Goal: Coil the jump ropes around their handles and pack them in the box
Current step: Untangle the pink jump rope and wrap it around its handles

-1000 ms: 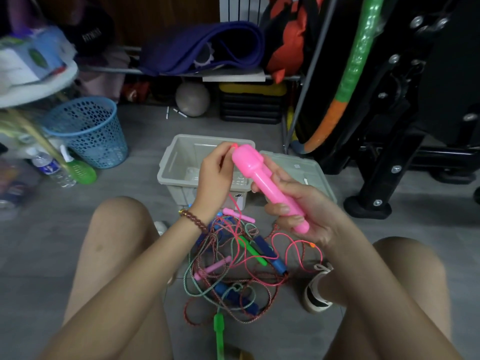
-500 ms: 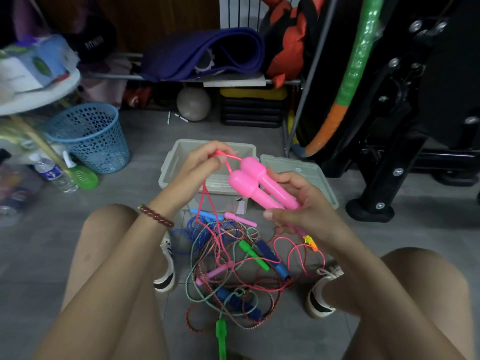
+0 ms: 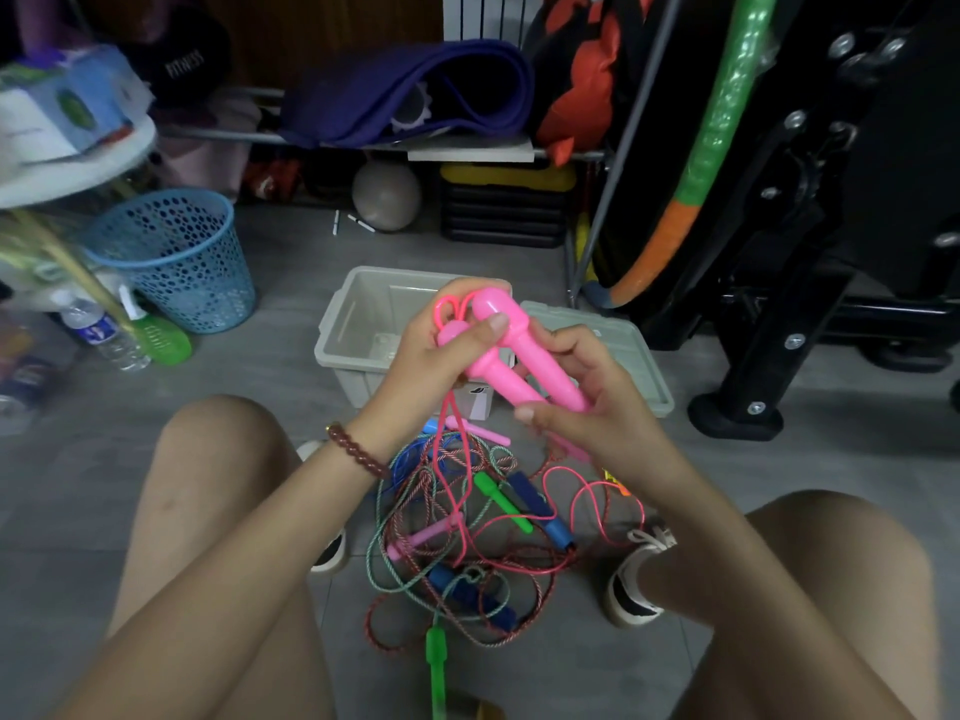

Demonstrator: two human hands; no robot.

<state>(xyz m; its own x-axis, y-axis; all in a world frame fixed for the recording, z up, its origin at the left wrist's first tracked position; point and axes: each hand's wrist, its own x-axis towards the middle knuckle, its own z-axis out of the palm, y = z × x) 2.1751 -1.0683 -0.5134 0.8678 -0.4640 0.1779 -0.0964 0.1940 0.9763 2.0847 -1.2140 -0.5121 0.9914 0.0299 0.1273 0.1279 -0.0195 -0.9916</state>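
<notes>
Head view: left hand (image 3: 434, 358) grips the paired pink handles (image 3: 519, 379) at their knobs, right hand (image 3: 589, 407) curls round the shafts, box (image 3: 340, 332) just beyond both. Light, stiff plastic; the thin cord (image 3: 442, 307) looks springy, best pinched beside the knobs.

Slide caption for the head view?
Left hand and right hand hold pink handles above tangled ropes; open box behind.

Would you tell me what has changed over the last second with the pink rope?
The left hand drew the pink cord up, then closed onto the pink handles, looping cord at their heads. The right hand keeps gripping them; rope pile and box unmoved.
</notes>
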